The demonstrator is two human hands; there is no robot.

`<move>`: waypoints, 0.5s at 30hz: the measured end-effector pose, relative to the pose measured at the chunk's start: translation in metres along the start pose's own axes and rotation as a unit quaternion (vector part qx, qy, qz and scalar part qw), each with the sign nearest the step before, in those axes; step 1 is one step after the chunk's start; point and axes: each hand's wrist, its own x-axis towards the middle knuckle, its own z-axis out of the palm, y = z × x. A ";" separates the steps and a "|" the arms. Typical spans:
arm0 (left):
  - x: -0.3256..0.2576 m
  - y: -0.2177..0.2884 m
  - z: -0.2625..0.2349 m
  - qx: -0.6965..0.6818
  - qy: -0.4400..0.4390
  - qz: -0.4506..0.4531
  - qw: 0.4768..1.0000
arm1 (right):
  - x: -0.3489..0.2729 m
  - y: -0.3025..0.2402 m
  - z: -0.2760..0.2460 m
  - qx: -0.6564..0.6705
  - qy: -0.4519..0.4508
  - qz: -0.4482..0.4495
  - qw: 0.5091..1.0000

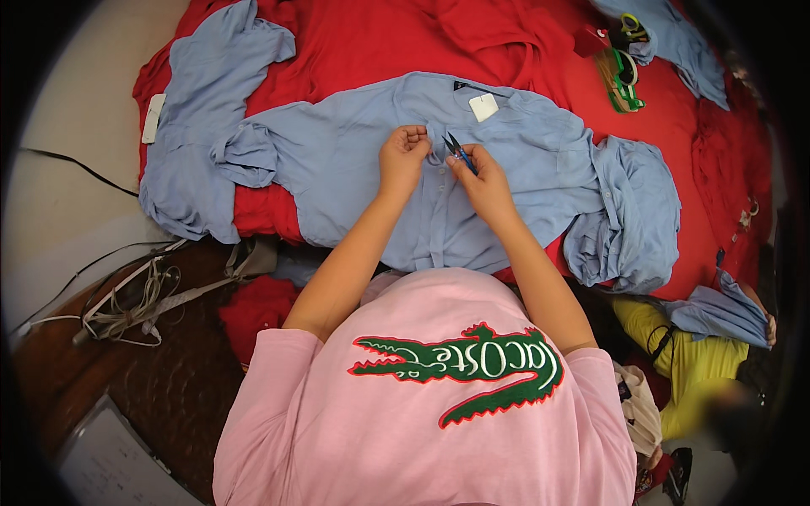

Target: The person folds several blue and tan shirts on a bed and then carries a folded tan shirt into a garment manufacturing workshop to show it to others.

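Note:
A light blue button-up shirt (pixel 354 152) lies spread before me, its collar at the far side and a white tag (pixel 483 107) near the neck. My left hand (pixel 403 158) pinches the shirt's front edge just below the collar. Close beside it, my right hand (pixel 483 179) is closed around small thread snips (pixel 460 152) with dark blades and blue handles. The blades point up and to the left, near the pinched cloth. Whether they touch any thread is too small to tell.
Red cloth (pixel 337 42) covers the table under the shirt. Another blue garment (pixel 198 126) lies at left. Tape rolls, one in a green dispenser (pixel 620 80), sit at far right. Tangled cables (pixel 139 291) hang lower left. A person in yellow (pixel 688 358) is at lower right, by blue cloth.

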 end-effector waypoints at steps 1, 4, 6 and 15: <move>-0.002 0.006 -0.003 -0.011 -0.012 -0.028 0.999 | 0.003 -0.005 0.003 -0.009 0.005 -0.006 1.000; -0.005 0.019 -0.011 -0.060 -0.034 -0.091 0.993 | 0.014 -0.003 0.010 -0.011 -0.001 -0.005 1.000; -0.008 0.022 -0.015 -0.073 -0.053 -0.082 0.993 | 0.018 -0.001 0.016 -0.001 -0.009 -0.009 1.000; -0.015 0.037 -0.032 0.020 -0.074 0.036 0.996 | 0.017 -0.011 0.026 0.001 -0.034 -0.015 0.999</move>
